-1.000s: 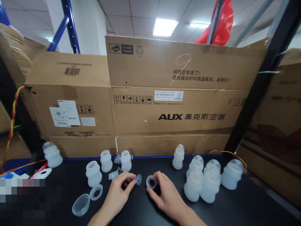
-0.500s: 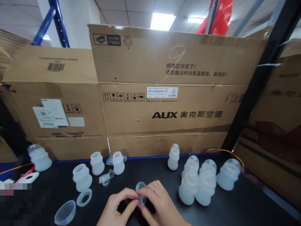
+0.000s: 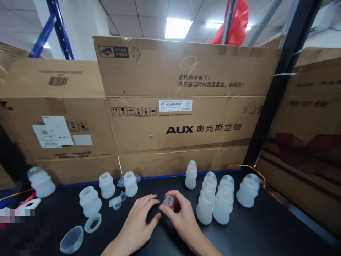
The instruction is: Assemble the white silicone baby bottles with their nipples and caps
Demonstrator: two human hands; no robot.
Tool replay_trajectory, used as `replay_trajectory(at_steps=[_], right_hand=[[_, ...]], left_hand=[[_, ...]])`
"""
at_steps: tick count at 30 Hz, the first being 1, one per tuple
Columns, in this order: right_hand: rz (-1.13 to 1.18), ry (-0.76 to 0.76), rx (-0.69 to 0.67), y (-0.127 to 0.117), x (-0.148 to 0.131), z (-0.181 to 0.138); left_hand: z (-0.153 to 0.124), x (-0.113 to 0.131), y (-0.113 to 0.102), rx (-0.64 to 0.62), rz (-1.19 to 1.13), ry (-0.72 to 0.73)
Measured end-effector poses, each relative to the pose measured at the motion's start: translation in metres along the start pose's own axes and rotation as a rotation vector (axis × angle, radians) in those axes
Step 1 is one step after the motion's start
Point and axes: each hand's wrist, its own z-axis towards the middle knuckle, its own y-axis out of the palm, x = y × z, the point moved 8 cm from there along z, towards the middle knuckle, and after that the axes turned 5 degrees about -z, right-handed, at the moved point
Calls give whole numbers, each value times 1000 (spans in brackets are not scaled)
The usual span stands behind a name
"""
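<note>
Between the thumb and fingers of my right hand (image 3: 182,215) is a small clear plastic piece (image 3: 168,201) with a round opening facing me. Part of it is hidden by the fingers. My left hand (image 3: 142,218) is just left of it, fingers apart and holding nothing, low over the black table. To the left lie a clear jointed fitting (image 3: 117,202), a translucent ring (image 3: 93,223) and a clear dome cap (image 3: 71,240). Three milky bottles without caps stand behind them, one nearest the ring (image 3: 90,202).
Several capped milky bottles stand in a group (image 3: 223,206) right of my hands, and another capped bottle (image 3: 41,182) is at far left. A cardboard wall (image 3: 186,142) closes off the back of the black table (image 3: 239,234). Wires run along the back right.
My left hand has let go of the small clear piece and opened. My right hand now holds it alone, a little farther forward and turned. The camera view has shifted slightly.
</note>
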Motion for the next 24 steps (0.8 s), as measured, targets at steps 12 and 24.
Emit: replay_trajectory(at_steps=[12,24], right_hand=[[254,89,-260,12,5,6],[173,80,-292,17,4,-6]], left_hand=[[-3,24,-17,133,-15,177],[-13,31,-31,297,-18,333]])
